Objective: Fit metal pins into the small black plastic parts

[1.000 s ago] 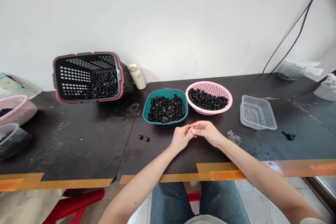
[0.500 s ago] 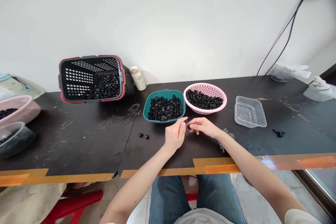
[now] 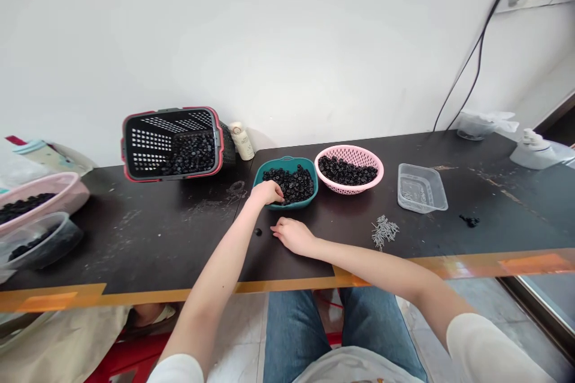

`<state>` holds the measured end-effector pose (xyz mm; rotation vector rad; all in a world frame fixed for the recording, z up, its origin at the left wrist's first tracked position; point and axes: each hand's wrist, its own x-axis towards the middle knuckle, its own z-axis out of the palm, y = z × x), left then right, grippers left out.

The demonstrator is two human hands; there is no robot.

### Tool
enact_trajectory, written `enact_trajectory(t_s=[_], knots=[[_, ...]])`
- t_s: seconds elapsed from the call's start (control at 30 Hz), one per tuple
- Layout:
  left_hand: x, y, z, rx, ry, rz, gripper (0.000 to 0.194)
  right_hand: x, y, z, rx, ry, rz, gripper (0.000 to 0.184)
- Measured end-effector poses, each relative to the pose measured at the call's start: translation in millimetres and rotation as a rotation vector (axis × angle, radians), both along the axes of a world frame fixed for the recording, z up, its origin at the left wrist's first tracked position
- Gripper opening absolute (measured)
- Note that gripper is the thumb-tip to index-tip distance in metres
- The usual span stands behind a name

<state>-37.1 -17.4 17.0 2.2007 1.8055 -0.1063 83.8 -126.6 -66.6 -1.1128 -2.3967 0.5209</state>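
My left hand [image 3: 268, 192] reaches over the near left rim of a teal basket [image 3: 260, 175], its fingers curled down at the small black round parts [image 3: 295, 184] inside. What those fingertips grip is hidden. My right hand [image 3: 294, 236] rests low over the table in front of the basket, fingers pressed together and pointing left; anything between them is too small to make out. Just left of its fingertips lies one small black round piece [image 3: 257, 231] on the table.
A pink basket [image 3: 380, 175] of black parts stands right of the teal one. Grey screws [image 3: 384, 231] lie in a pile near a clear plastic tub [image 3: 436, 196]. Black bits [image 3: 469, 221] lie farther right. A large dark basket [image 3: 126, 155] lies on its side, beside a bottle [image 3: 242, 142].
My hands were together in front of the baskets, with a black piece in the right fingers. The left has gone into the teal basket; the right has moved left and down to the table.
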Motion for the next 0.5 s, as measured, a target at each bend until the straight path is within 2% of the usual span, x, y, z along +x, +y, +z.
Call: enact_trajectory(t_s=[0.13,0.23,0.3,0.37,0.5], knots=[[9,1,2.2,-0.011,0.034,0.005,0.013,-14,-5,6.5,-0.003,0.031,-0.053,0.039],[10,-3,1.3,0.01,0.032,-0.006,0.009,12,-11,13.5,-0.027,0.151,0.026,0.032],[8,-7,0.0,0.023,0.011,-0.028,0.008,48,-14,17.6,-0.064,0.258,0.116,0.022],[6,-10,-0.1,0.036,-0.016,-0.05,0.005,95,-14,20.7,-0.088,0.279,0.066,0.018],[5,-13,9.2,0.137,-0.067,-0.028,0.004,194,-9,22.2,-0.077,0.06,-0.379,0.008]])
